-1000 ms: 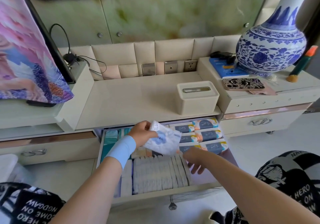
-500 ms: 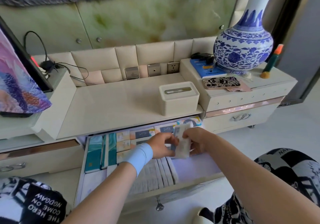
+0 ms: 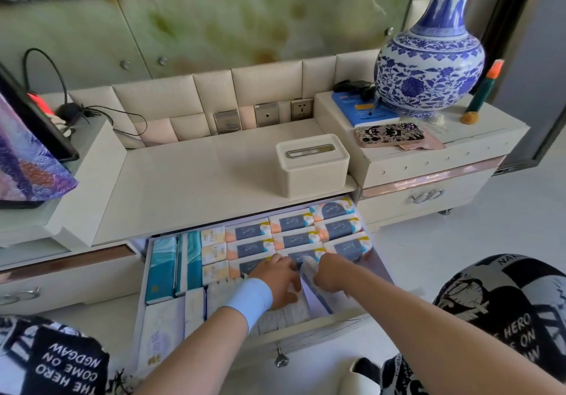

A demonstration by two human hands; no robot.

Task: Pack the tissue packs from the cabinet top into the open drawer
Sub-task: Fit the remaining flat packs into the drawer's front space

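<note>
The open drawer (image 3: 321, 330) under the cabinet top (image 3: 199, 186) holds rows of tissue packs (image 3: 294, 223) with navy and orange labels, teal packs (image 3: 171, 263) at its left and white packs (image 3: 214, 299) in front. Between my hands stands a white tissue pack (image 3: 309, 281), upright on its edge, low inside the drawer beside the front row. My left hand (image 3: 280, 281), with a light blue wristband, touches its left side. My right hand (image 3: 332, 273) grips its right side with curled fingers.
A cream tissue box (image 3: 312, 165) stands on the cabinet top near its right edge. On the raised right cabinet sit a blue-and-white vase (image 3: 428, 64), a phone (image 3: 390, 134) and a blue box (image 3: 361, 113). A cable and plug lie at the back left.
Both hands have lowered the white pack from above the drawer down into it, beside the front row. The view has shifted closer to the drawer.
</note>
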